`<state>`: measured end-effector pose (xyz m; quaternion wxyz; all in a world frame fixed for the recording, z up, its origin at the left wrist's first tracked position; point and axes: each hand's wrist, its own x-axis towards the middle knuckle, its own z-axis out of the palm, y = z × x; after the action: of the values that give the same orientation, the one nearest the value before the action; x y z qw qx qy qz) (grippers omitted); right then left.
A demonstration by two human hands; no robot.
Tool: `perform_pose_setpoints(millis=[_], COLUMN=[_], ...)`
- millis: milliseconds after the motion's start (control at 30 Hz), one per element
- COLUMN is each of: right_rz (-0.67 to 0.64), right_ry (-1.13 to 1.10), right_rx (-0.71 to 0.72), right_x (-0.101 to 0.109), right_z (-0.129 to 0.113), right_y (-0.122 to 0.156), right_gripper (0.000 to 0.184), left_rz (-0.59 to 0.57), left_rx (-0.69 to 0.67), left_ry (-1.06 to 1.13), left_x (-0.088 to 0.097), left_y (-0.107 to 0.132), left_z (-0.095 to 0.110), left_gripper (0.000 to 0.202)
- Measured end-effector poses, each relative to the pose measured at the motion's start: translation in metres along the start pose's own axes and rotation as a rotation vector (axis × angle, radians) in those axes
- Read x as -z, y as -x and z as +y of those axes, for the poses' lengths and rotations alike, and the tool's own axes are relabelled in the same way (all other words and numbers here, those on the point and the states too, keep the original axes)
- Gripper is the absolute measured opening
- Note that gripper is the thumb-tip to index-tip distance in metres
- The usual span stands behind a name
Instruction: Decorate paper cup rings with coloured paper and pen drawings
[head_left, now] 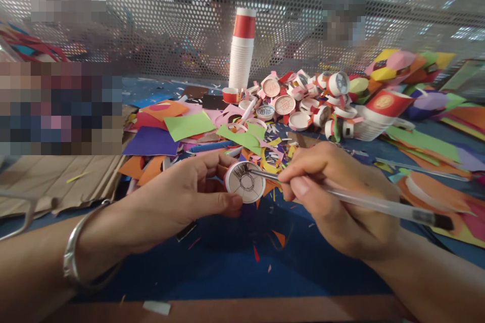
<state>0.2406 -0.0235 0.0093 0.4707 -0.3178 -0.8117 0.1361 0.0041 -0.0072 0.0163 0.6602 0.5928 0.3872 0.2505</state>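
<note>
My left hand (189, 194) pinches a small cut-off paper cup bottom (245, 184), its round white face turned up and marked with black pen lines. My right hand (333, 196) is closed round a clear pen (379, 205) whose tip rests on the disc's upper part. Both hands hover over a blue table mat (227, 267) close to me. A silver bangle (74, 252) sits on my left wrist.
A heap of similar cup bottoms (303, 103) lies behind, with a tall stack of red-and-white paper cups (242, 50) in front of a perforated metal screen. Coloured paper sheets and scraps (182, 126) cover the table. Brown paper (56, 176) lies at left.
</note>
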Motion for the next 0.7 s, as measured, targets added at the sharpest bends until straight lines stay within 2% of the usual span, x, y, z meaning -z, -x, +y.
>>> perform_pose_setpoints(millis=[200,400,700], right_rz=[-0.011,0.026,0.006], right_ry=[-0.018,-0.064,-0.021], right_rx=[0.025,0.035,0.044], right_x=[0.0000,-0.0017,-0.0025], right_z=[-0.0003,0.0011,-0.0008], right_y=[-0.0012,0.0006,-0.0028], right_gripper=[0.010,0.014,0.010], left_rz=[0.011,0.002,-0.031], left_rx=[-0.007,-0.030,0.048], left_ry=[0.028,-0.012,-0.049], left_x=[-0.0004,0.0004,0.0007], left_y=[-0.0046,-0.0056,-0.0040], left_z=[-0.0010,-0.0030,-0.0021], left_gripper=[0.029,0.025,0.028])
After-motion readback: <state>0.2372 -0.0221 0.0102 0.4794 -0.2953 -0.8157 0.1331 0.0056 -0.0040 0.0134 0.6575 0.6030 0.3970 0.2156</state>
